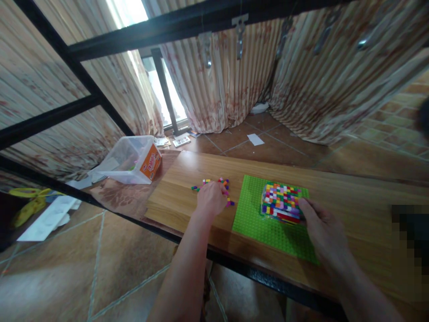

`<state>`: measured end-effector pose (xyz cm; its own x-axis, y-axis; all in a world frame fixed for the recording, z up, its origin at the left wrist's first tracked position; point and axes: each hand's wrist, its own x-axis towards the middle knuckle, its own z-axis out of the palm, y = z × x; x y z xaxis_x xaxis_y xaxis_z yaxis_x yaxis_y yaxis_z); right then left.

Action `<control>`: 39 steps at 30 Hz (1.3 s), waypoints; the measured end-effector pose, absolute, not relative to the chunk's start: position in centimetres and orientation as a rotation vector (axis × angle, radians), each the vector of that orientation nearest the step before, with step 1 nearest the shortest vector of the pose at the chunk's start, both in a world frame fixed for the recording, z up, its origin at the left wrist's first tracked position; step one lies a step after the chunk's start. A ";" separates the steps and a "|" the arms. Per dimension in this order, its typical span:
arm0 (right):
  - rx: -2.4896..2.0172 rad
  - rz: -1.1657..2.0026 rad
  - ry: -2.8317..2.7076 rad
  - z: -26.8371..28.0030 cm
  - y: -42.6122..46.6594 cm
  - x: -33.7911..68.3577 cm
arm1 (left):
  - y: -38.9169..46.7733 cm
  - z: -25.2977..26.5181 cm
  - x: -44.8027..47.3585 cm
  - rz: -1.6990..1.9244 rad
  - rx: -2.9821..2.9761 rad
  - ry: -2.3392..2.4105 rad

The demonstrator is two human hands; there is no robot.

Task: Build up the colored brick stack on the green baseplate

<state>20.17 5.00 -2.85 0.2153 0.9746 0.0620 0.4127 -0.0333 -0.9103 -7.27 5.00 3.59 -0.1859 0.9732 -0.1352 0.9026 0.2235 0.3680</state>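
A multicoloured block of small building bricks [280, 201] stands on a green studded baseplate [250, 219]. At its right side is my right hand [323, 226], thumb against the near right edge and the other fingers mostly hidden behind it. Over to the left, my left hand [212, 198] is down among small loose bricks [222, 181] on the wooden tabletop. Its fingers are curled downward, and whatever they pinch is hidden beneath them. Some loose bricks lie left of this hand, others beyond it and to its right.
A clear plastic box [129, 158] with an orange label sits left of the wooden board [170, 190], on a patterned brown surface. Black metal bars [161, 36] cross above and at left. Striped curtains [217, 80] hang behind; papers [255, 139] lie on the tiled floor.
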 end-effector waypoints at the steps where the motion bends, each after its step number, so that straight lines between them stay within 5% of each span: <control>1: -1.609 0.810 -1.327 -2.7 5.0 20.1 | 5.0 3.6 -7.2 0.280 1.759 2.172; 39: -1.717 0.888 -1.224 -0.4 4.7 18.7 | 5.0 3.7 -7.1 0.368 1.894 1.899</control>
<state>18.74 4.72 -0.42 0.2759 0.9579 -0.0797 0.3732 -0.1832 -0.9095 -7.14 5.03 3.72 0.0263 0.9931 -0.1139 0.8789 0.0313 0.4760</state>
